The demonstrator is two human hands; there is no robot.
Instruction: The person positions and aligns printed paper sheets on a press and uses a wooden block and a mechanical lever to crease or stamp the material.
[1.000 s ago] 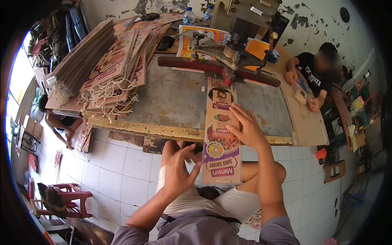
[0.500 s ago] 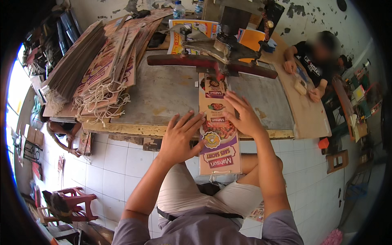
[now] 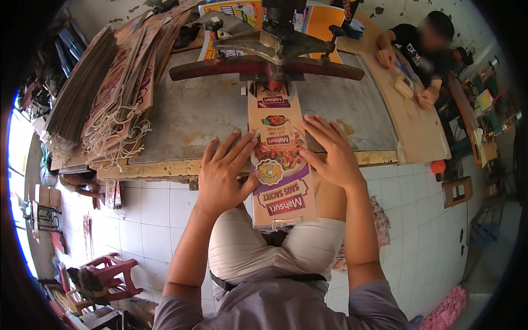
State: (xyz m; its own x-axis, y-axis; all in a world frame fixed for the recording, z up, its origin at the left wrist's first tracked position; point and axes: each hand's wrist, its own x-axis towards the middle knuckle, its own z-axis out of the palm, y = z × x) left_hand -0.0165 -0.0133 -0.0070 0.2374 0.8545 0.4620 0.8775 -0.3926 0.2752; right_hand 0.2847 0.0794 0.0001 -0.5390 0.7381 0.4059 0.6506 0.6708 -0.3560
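Note:
A long printed cardboard strip [image 3: 280,148] in tan and purple lies lengthwise in front of me. Its far end is beneath the red bar of a metal press [image 3: 220,69], and its near end juts past the table edge above my lap, where a short pale cord shows. My left hand [image 3: 226,173] rests at its left edge, fingers spread, the thumb over the print. Along the opposite edge is my right hand [image 3: 331,151], fingers stretched out, the thumb touching the strip. Neither hand wraps around it.
Stacked printed strips [image 3: 118,82] with pale cord loops [image 3: 118,132] lie on the table's left. Bright printed sheets [image 3: 324,27] sit behind the press. A co-worker [image 3: 421,55] handles a small object at the right. A red stool [image 3: 118,275] stands on the tiled floor, lower left.
My view has shifted, so the table and press sit differently in the picture. Both hands stay beside the strip, still spread. My right leg has moved under the table edge.

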